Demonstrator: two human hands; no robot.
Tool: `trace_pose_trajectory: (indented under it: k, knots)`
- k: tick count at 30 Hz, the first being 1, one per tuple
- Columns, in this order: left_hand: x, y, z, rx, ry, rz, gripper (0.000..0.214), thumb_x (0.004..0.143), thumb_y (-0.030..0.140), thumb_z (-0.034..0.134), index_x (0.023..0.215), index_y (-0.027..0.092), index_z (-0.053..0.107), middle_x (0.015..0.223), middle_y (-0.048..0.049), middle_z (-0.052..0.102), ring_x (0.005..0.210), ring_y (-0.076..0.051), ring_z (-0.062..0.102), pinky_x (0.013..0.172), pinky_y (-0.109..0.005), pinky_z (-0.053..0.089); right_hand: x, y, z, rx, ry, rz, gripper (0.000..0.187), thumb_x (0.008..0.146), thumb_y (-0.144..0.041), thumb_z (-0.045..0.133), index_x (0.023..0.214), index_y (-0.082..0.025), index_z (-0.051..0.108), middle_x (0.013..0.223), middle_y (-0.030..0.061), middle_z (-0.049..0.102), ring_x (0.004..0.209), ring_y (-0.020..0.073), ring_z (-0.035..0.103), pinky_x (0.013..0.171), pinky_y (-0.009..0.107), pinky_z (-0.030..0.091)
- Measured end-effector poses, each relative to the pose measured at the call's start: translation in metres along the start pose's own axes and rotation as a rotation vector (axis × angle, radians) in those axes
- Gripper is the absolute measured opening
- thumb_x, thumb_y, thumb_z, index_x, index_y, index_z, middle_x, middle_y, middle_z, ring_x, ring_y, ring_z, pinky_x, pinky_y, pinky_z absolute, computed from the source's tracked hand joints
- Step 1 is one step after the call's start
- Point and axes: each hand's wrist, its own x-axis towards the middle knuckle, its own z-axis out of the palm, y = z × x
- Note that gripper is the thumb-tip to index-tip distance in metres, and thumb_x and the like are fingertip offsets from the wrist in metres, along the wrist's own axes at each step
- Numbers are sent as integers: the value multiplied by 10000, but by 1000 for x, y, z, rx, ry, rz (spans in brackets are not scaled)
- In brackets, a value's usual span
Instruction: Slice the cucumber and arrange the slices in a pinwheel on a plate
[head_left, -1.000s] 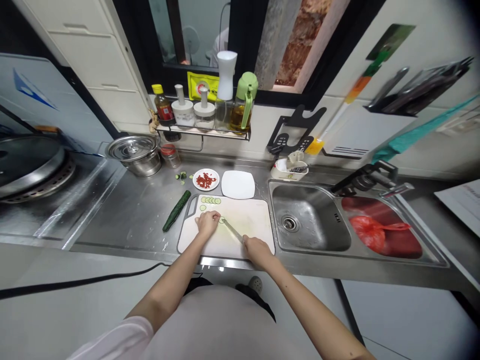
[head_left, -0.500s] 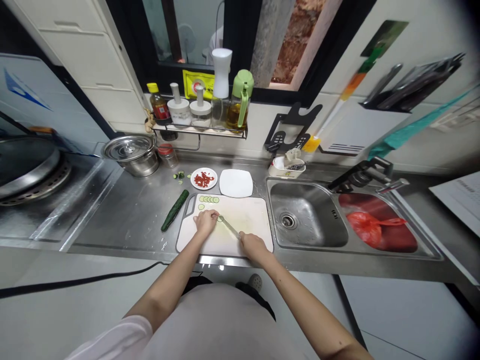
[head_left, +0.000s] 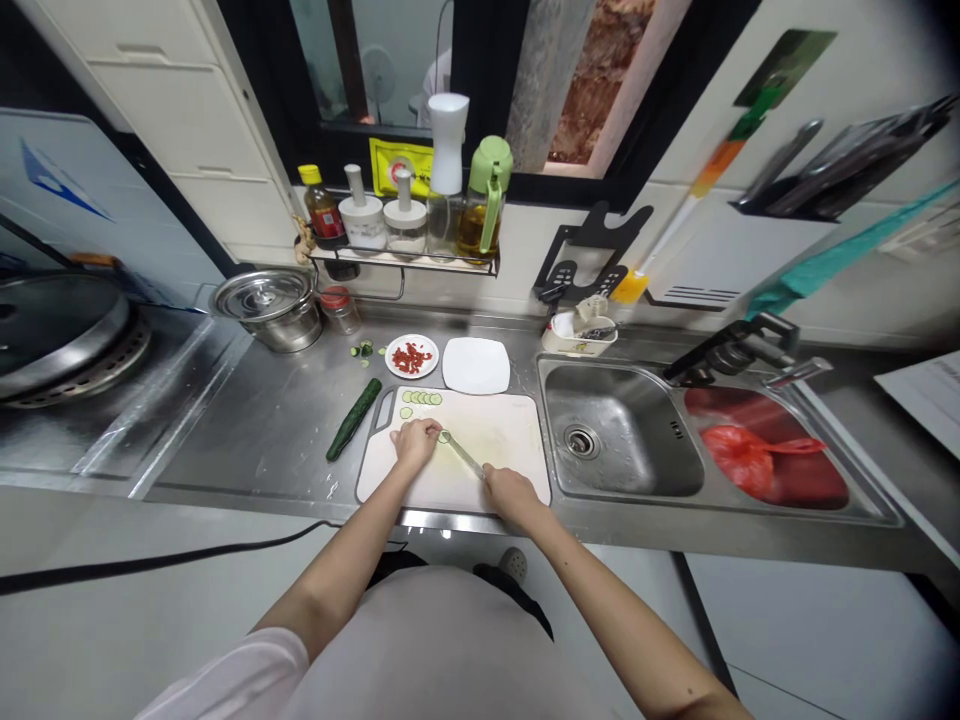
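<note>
My left hand is over the left half of a white cutting board, its fingertips pinched at the edge of a thin cucumber slice. My right hand grips the handle of a slim knife; the blade's tip meets that slice, and I cannot make out whether it is cutting into it. A short row of cucumber slices lies along the board's upper left, with one single slice below it. Left of the board rests a dark green cucumber.
Behind the board stand a plate of chopped red pieces and a white square plate. Green trimmings lie near a lidded steel pot. To the right is a sink with a red plastic bag beside it.
The view has shifted slightly, moving everything a little to the right in the picture. Both hands, the knife and the slice stay in nearly the same places on the board.
</note>
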Motion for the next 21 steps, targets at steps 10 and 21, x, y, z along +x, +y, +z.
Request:
trace_pose_trajectory:
  k: [10,21]
  knots:
    - [2,-2,1,-16,-3,8,237,838,291,517,920,349,732,1021,-10,716,1058,-253,572,885,-409,309,-1,3,5,19,4,-3,306,932,-152,333,1161,-138,537,1009,171,681,972,249,648,741,311,433]
    - [0,2,-4,-17,-17,-5,232,843,284,516,918,336,730,1004,-18,721,1059,-249,564,874,-404,311,-2,2,1,13,-20,2,276,941,-160,336,1133,-147,534,1019,165,681,967,252,649,734,313,428]
